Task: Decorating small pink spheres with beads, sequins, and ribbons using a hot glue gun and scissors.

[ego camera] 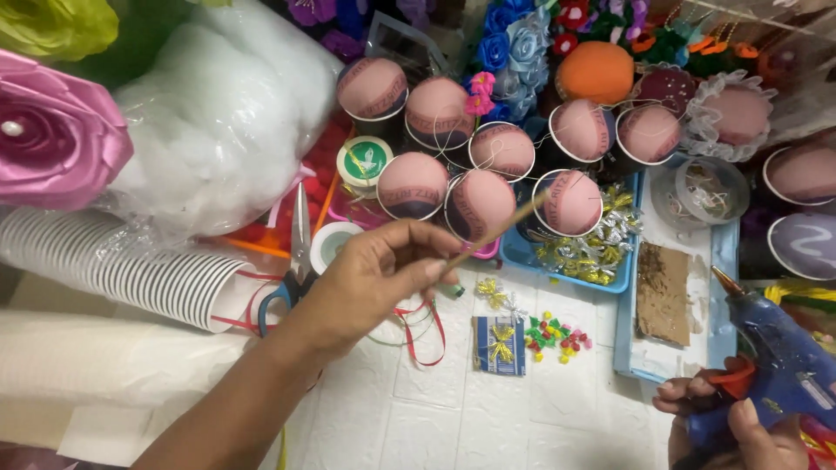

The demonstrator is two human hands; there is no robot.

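Observation:
My left hand point(374, 274) pinches a thin wooden stick point(501, 226) that slants up to the right. Its tip reaches a paper cup topped with a pink stuffed dome point(570, 202). My right hand point(727, 426) at the bottom right grips a blue hot glue gun point(775, 348) with an orange trigger. The brass nozzle points up and left, toward a blue tray. Several more pink-domed cups point(435, 109) stand in a cluster behind the stick.
A sleeve of stacked paper cups point(113, 265) lies at left, beside a bag of white stuffing point(218, 113) and a pink fabric rose point(52, 139). Scissors point(296, 261), tape rolls, ribbon and small bows point(501, 344) lie on the white surface. Fabric flowers crowd the back.

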